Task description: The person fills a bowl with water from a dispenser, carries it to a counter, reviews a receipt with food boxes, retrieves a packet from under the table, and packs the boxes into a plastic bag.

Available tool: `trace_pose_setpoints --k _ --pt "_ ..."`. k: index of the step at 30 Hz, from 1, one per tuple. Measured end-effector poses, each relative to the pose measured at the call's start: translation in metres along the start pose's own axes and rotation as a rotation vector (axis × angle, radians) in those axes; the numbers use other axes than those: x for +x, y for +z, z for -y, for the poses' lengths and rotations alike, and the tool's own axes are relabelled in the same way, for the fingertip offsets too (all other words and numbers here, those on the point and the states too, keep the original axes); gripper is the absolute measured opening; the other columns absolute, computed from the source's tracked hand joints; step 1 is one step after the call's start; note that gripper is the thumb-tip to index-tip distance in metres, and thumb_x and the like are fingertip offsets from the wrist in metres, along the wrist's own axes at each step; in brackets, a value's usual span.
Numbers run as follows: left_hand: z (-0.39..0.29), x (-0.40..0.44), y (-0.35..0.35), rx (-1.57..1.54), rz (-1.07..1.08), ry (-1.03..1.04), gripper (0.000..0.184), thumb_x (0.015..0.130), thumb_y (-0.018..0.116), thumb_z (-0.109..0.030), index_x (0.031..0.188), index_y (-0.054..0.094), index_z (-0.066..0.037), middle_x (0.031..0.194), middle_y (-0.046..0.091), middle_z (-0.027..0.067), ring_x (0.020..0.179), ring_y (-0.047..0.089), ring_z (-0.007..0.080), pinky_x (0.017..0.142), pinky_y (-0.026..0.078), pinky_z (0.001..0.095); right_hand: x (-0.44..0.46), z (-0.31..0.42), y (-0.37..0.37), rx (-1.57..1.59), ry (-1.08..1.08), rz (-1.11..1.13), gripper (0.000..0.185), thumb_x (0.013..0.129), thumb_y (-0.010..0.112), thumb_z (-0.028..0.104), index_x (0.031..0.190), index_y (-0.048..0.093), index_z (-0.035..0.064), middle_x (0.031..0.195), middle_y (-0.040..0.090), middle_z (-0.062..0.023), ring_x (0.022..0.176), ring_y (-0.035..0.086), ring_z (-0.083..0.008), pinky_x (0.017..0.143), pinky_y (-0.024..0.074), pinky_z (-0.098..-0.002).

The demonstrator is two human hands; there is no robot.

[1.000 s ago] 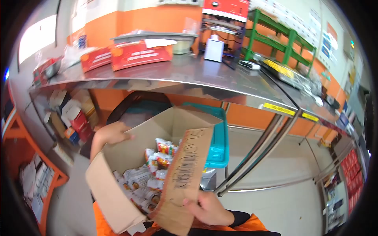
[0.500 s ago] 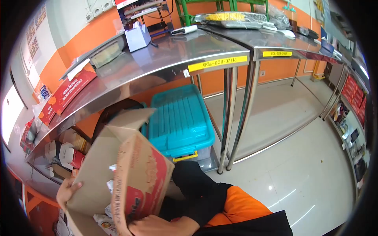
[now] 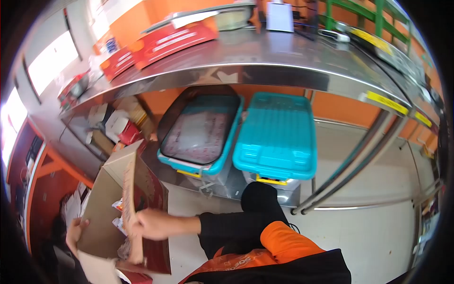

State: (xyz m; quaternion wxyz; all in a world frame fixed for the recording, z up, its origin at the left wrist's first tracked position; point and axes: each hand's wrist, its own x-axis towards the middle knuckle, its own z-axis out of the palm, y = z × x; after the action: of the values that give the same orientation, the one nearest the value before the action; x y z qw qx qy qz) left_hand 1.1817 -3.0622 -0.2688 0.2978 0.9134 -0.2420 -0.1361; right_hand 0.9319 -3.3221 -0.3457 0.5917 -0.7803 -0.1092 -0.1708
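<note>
No wording is coming through legibly: blurred lettering is showing on the red boxes (image 3: 175,43), cardboard box (image 3: 127,189), orange shirt (image 3: 239,261) and the table's (image 3: 279,49) yellow labels (image 3: 387,102).

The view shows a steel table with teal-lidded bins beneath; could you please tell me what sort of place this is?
Probably a packing room or storeroom: there is a long steel table with a yellow label, lidded bins underneath, and an open carton holding packets.

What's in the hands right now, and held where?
The open cardboard box: the left hand grips its left side at the rim, the right hand the upright flap on its right.
</note>
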Motion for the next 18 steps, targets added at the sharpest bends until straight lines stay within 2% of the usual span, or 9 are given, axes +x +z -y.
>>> trace_pose_setpoints --k 3,6,9,11,12,13,15,16,18 --pt "0.068 0.073 0.015 0.116 0.078 -0.033 0.026 0.085 0.059 -0.022 0.091 0.065 0.003 0.075 0.066 0.0056 0.066 0.059 0.012 0.059 0.045 0.0293 0.044 -0.088 0.013 -0.027 0.073 0.017 0.029 0.081 0.05 0.021 0.068 0.051 -0.0046 0.059 0.051 -0.0242 0.052 0.055 -0.0343 0.053 0.0405 -0.0447" --pt "0.11 0.142 0.046 0.114 0.034 0.004 0.027 0.085 0.059 -0.023 0.089 0.065 0.003 0.072 0.065 0.0067 0.063 0.058 0.0125 0.058 0.045 0.0304 0.079 -0.173 0.024 -0.088 0.108 -0.072 0.027 0.081 0.049 0.021 0.071 0.052 -0.0045 0.061 0.053 -0.0243 0.055 0.056 -0.0342 0.053 0.0403 -0.0456" --pt "0.148 0.223 0.088 0.12 -0.007 0.07 0.028 0.086 0.058 -0.023 0.091 0.065 0.004 0.072 0.065 0.0062 0.064 0.057 0.012 0.059 0.045 0.0307 0.116 -0.237 0.023 -0.172 0.353 -0.255 0.028 0.083 0.048 0.02 0.073 0.053 -0.0049 0.066 0.056 -0.0243 0.063 0.059 -0.036 0.058 0.0427 -0.0465" --pt "0.144 0.266 0.121 -0.018 -0.079 0.149 0.028 0.086 0.057 -0.022 0.091 0.064 0.005 0.072 0.065 0.005 0.065 0.056 0.0118 0.059 0.045 0.0317 0.146 -0.283 0.017 -0.209 0.488 -0.345 0.028 0.084 0.05 0.021 0.087 0.055 -0.0057 0.084 0.057 -0.0265 0.079 0.059 -0.0362 0.071 0.0442 -0.0445" --pt "0.159 0.306 0.137 -0.009 -0.131 0.223 0.029 0.085 0.058 -0.024 0.09 0.063 0.005 0.067 0.062 0.0091 0.063 0.055 0.0123 0.058 0.044 0.0329 0.16 -0.298 0.012 -0.232 0.553 -0.394 0.03 0.085 0.05 0.022 0.095 0.056 -0.0061 0.094 0.058 -0.0275 0.088 0.059 -0.0363 0.077 0.0449 -0.0435" --pt "0.173 0.343 0.155 -0.004 -0.178 0.294 0.03 0.084 0.06 -0.025 0.088 0.063 0.005 0.062 0.059 0.0132 0.061 0.054 0.0129 0.057 0.043 0.0341 0.168 -0.307 0.01 -0.25 0.401 -0.453 0.034 0.086 0.05 0.023 0.105 0.052 -0.0061 0.104 0.053 -0.0275 0.097 0.054 -0.036 0.084 0.0417 -0.0421" --pt "0.153 0.39 0.19 0.0 -0.237 0.304 0.031 0.083 0.061 -0.026 0.088 0.063 0.004 0.062 0.058 0.0165 0.059 0.054 0.0161 0.057 0.043 0.0349 0.171 -0.319 0.004 -0.29 0.101 -0.559 0.048 0.088 0.051 0.025 0.124 0.042 -0.006 0.125 0.043 -0.0273 0.116 0.045 -0.0356 0.098 0.0353 -0.0393" --pt "0.146 0.412 0.217 0.037 -0.268 0.327 0.031 0.083 0.062 -0.026 0.086 0.063 0.005 0.062 0.056 0.0178 0.058 0.053 0.0158 0.057 0.043 0.035 0.163 -0.331 -0.001 -0.299 0.158 -0.386 0.06 0.089 0.053 0.024 0.137 0.027 -0.0021 0.138 0.029 -0.0227 0.129 0.031 -0.0316 0.107 0.0249 -0.0366" --pt "0.129 0.458 0.256 0.115 -0.348 0.381 0.031 0.082 0.063 -0.026 0.083 0.062 0.005 0.061 0.054 0.0204 0.057 0.051 0.0153 0.058 0.043 0.035 0.127 -0.33 -0.012 -0.131 0.098 -0.249 0.054 0.09 0.053 0.021 0.134 0.033 -0.0019 0.135 0.036 -0.0199 0.126 0.035 -0.0272 0.106 0.0255 -0.0351"
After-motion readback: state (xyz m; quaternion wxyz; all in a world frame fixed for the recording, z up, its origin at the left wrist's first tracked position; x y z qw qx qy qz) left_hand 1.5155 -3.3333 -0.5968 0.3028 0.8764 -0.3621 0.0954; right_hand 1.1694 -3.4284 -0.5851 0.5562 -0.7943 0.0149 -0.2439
